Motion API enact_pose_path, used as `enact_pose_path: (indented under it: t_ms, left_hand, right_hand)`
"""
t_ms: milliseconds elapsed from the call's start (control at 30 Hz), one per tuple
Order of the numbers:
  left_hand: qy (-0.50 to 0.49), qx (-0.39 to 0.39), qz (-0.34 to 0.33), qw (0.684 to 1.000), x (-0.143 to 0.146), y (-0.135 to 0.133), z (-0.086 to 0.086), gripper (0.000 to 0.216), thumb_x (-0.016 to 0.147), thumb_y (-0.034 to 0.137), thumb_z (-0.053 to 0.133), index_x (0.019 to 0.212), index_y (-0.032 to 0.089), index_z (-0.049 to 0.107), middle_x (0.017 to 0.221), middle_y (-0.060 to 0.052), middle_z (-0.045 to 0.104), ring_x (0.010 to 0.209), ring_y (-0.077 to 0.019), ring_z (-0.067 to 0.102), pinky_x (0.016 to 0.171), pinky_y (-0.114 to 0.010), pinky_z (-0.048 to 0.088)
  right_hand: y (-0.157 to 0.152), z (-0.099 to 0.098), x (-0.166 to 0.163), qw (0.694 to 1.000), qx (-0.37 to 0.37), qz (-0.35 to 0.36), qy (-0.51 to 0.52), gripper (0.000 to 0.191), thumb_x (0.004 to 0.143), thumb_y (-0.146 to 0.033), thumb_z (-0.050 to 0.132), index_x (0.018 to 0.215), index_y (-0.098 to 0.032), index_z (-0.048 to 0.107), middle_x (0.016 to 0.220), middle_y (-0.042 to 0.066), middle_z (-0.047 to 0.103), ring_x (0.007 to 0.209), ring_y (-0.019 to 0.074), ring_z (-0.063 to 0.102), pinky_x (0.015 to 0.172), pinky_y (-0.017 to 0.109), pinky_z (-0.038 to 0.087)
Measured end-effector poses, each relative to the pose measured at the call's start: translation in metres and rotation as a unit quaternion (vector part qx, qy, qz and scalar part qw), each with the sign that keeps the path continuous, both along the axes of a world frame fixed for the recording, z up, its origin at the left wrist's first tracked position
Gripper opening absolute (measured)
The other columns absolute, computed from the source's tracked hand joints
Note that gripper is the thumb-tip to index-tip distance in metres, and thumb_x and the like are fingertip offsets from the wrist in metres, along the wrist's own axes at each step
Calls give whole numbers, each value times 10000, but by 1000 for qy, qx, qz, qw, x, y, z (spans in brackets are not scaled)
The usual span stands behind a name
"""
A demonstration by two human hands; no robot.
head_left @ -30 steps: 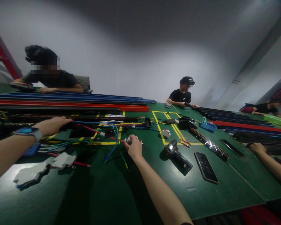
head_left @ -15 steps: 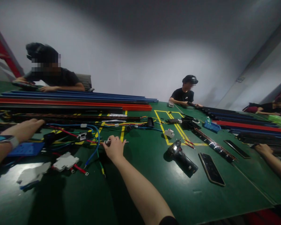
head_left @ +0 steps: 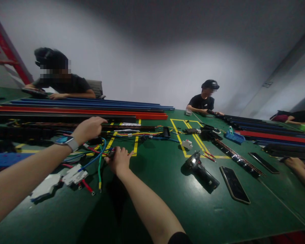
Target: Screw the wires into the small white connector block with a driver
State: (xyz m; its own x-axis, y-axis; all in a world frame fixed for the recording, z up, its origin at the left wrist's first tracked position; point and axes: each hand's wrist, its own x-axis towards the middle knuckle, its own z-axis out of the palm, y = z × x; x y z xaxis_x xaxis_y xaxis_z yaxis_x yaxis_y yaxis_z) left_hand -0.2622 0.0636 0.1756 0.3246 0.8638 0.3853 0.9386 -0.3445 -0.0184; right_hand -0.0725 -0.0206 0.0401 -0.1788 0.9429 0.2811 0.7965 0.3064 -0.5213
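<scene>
My right hand rests on the green table, fingers curled around a small dark part at the end of a red wire. My left hand, with a watch on its wrist, reaches over a tangle of blue, red and green wires toward a long black rail; its fingers bend downward and what they touch is hidden. White breaker blocks with red leads lie close to my left forearm.
A cordless drill and two phones lie to the right. Long red, blue and black rails span the back. Yellow tape marks a rectangle. Two people sit at the far side; another person's hand rests at right.
My left hand has swung from the far left in to the black rail above the wires. My right hand has drawn the red wire's end slightly leftward. The view has shifted left.
</scene>
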Motion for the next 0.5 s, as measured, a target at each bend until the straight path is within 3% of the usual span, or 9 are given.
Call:
enact_pose_path:
  t_ms: [100,167,267,400,500]
  left_hand:
    - [-13,-5,-54,998,79,1,-3,403,876,182,432,1221,160,639,1250,-71,673,1157,-213,595,1088,-324,411]
    - [-44,-27,-83,995,127,2,-8,388,897,197,414,1203,185,652,1222,-72,689,1125,-209,623,1039,-306,448]
    - [-66,-89,-129,985,188,7,-22,391,929,222,397,1215,182,660,1205,-99,704,1126,-213,642,1029,-304,455]
    - [-37,-175,-102,979,251,18,-45,392,944,271,414,1232,193,668,1199,-158,706,1121,-264,660,991,-367,481]
    - [4,-204,-96,974,282,27,-61,407,919,260,460,1252,129,654,1173,-245,693,1128,-324,658,980,-437,487]
  right_hand:
    - [-10,-2,20,997,51,49,14,781,848,-631,651,1442,-195,393,1308,184,543,1263,364,481,1121,689,224]
    - [-18,0,40,994,84,75,13,784,872,-571,646,1485,-186,347,1379,184,497,1343,341,410,1162,616,231]
    - [-28,5,85,990,101,99,11,651,884,-456,657,1442,-219,421,1381,130,505,1347,291,421,1201,514,228]
    - [-33,2,157,994,62,77,40,431,876,-275,646,1294,-231,550,1281,102,578,1211,253,541,1115,426,392]
    - [-33,-4,200,995,59,40,67,343,880,-157,563,1214,-232,587,1248,93,592,1150,218,583,1031,353,471]
